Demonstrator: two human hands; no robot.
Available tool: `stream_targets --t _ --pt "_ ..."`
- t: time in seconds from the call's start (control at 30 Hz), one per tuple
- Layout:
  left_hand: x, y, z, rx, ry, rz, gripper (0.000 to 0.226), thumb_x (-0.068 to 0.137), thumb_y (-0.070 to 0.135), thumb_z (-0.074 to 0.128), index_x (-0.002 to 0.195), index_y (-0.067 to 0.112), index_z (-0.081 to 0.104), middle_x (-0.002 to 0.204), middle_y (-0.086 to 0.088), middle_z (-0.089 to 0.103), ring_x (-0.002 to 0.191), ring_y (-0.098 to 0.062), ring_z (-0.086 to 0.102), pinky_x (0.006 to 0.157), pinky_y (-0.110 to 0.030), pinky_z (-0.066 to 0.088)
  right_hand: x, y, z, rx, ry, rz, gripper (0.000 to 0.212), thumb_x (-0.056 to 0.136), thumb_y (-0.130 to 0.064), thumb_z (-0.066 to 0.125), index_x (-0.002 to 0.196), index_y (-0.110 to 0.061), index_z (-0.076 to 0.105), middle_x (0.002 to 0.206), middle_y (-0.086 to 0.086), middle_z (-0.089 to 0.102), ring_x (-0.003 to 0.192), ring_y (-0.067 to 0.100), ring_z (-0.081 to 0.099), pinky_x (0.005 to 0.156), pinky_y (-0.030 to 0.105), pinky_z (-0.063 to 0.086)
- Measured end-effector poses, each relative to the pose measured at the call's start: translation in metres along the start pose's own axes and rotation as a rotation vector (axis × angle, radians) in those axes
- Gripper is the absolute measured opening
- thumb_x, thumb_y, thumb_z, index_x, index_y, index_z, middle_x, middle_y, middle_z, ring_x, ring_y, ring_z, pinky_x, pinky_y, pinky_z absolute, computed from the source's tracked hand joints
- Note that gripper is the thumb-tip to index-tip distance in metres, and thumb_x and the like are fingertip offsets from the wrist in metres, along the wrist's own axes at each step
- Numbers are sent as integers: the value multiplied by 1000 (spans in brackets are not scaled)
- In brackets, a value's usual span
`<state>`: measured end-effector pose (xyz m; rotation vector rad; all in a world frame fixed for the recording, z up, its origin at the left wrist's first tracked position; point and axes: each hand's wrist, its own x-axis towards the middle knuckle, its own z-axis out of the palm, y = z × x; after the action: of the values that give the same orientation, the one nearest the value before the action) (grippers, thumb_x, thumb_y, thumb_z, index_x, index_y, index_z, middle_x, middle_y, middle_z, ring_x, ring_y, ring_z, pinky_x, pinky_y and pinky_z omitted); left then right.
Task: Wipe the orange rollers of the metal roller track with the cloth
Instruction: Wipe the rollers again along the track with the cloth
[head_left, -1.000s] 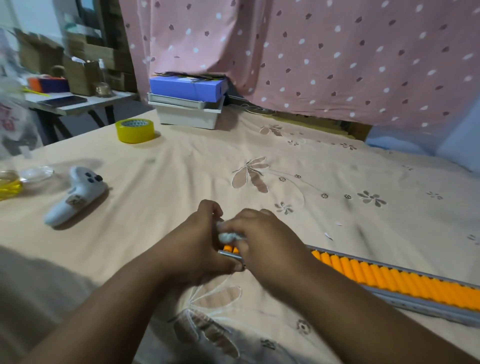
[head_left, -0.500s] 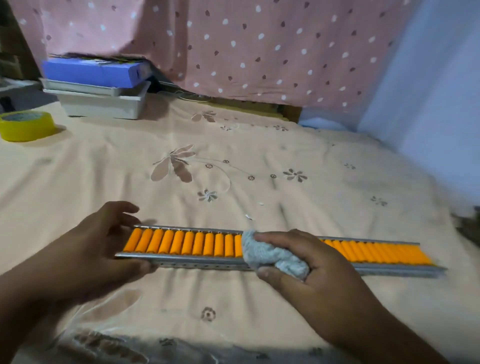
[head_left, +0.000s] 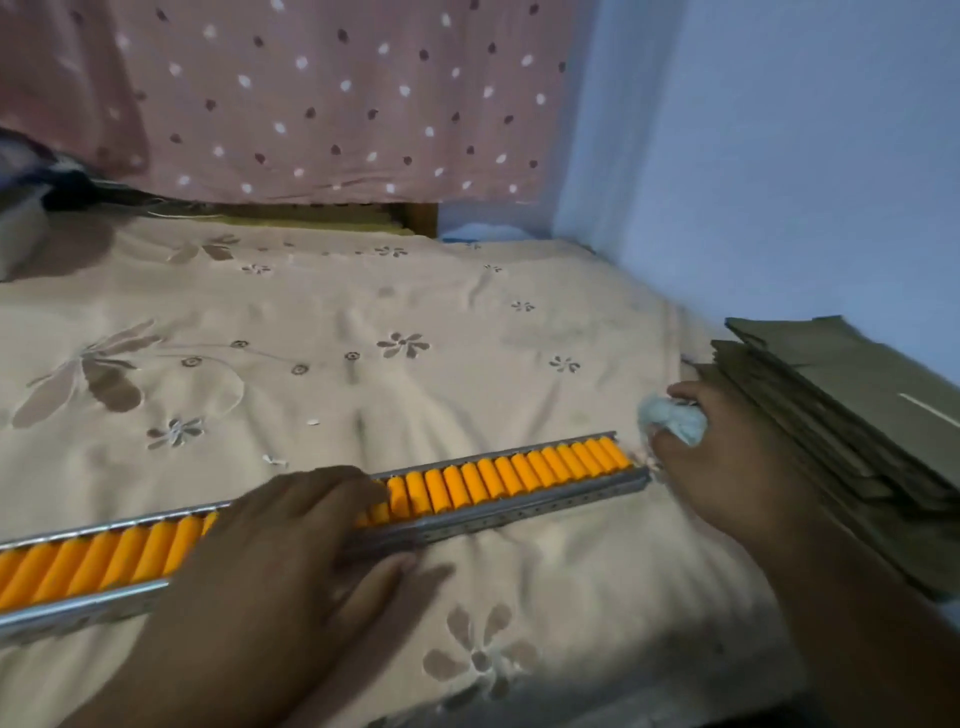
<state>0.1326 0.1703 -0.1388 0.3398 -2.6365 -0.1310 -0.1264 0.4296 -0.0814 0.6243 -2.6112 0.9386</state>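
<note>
The metal roller track (head_left: 519, 512) lies slantwise across the beige flowered bedsheet, its row of orange rollers (head_left: 509, 475) running from the lower left edge up to the right. My left hand (head_left: 291, 540) presses down across the middle of the track, fingers over the rollers and thumb on the near rail. My right hand (head_left: 727, 457) is just past the track's right end, off the rollers, clutching a crumpled pale blue-white cloth (head_left: 672, 418).
A stack of flattened brown cardboard (head_left: 841, 415) lies at the right, touching my right hand's far side. A pink dotted curtain (head_left: 322, 98) hangs behind the bed, and a blue wall (head_left: 805, 156) closes the right side.
My right hand has swept the cloth rightward along the rollers and off the track's right end. My left hand has shifted from the left end to the middle. The view has turned right.
</note>
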Motion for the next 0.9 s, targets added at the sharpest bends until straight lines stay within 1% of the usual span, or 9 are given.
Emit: stream_targets --t 0.03,0.07,0.13,0.17,0.3,0.4,0.63,0.77,0.9 --pt "29 35 -25 -80 -104 69 51 82 64 55 123 35 60 123 14 63 108 -17 62 88 -41 55 2 1 1 1 -17 -8 41 80 -20 73 120 -22 61 114 1 64 101 21 61 85 31 44" --pt "46 49 -17 -111 -10 176 53 81 62 53 126 34 59 128 12 63 111 -18 62 91 -40 54 2 1 3 7 -27 -13 42 79 -22 72 119 -26 60 113 -3 62 98 17 59 82 28 42" --pt "74 86 7 -69 -58 292 62 83 60 48 137 32 53 142 7 56 124 -20 57 102 -39 47 3 0 4 27 -11 -6 43 78 -27 69 119 -31 58 109 -9 59 93 10 56 78 23 37" --pt "90 106 12 -90 -151 291 66 85 59 46 144 30 47 150 4 50 131 -22 51 107 -39 42 3 -1 4 40 2 3 43 78 -28 68 119 -32 57 109 -9 60 92 10 55 77 23 37" --pt "140 159 46 -37 -267 409 69 98 48 38 158 19 20 166 -3 19 149 -28 23 120 -46 21 3 1 4 87 14 75 42 85 -25 62 125 -28 51 121 -1 62 105 20 60 78 26 36" --pt "157 172 66 4 -391 415 67 102 45 34 159 15 14 168 -6 9 153 -26 11 122 -47 13 1 7 1 99 22 96 39 89 -23 59 126 -27 49 125 1 60 104 19 59 78 27 37" --pt "132 122 61 -23 -404 386 71 103 53 32 161 22 5 169 2 2 154 -19 6 124 -36 7 -6 18 3 97 2 105 36 90 -21 62 125 -22 52 121 7 62 106 26 60 79 28 39" --pt "93 65 31 -25 -373 327 72 101 56 31 161 28 2 169 6 0 154 -14 3 124 -33 3 -11 4 12 133 -41 74 34 89 -22 63 121 -27 52 113 6 64 95 24 61 77 32 43" --pt "61 12 -2 -32 -441 246 72 101 60 29 160 32 -1 168 11 -5 153 -8 -4 125 -33 0 -17 -31 22 125 -43 1 33 86 -28 62 116 -35 50 107 1 64 88 21 60 74 34 42"
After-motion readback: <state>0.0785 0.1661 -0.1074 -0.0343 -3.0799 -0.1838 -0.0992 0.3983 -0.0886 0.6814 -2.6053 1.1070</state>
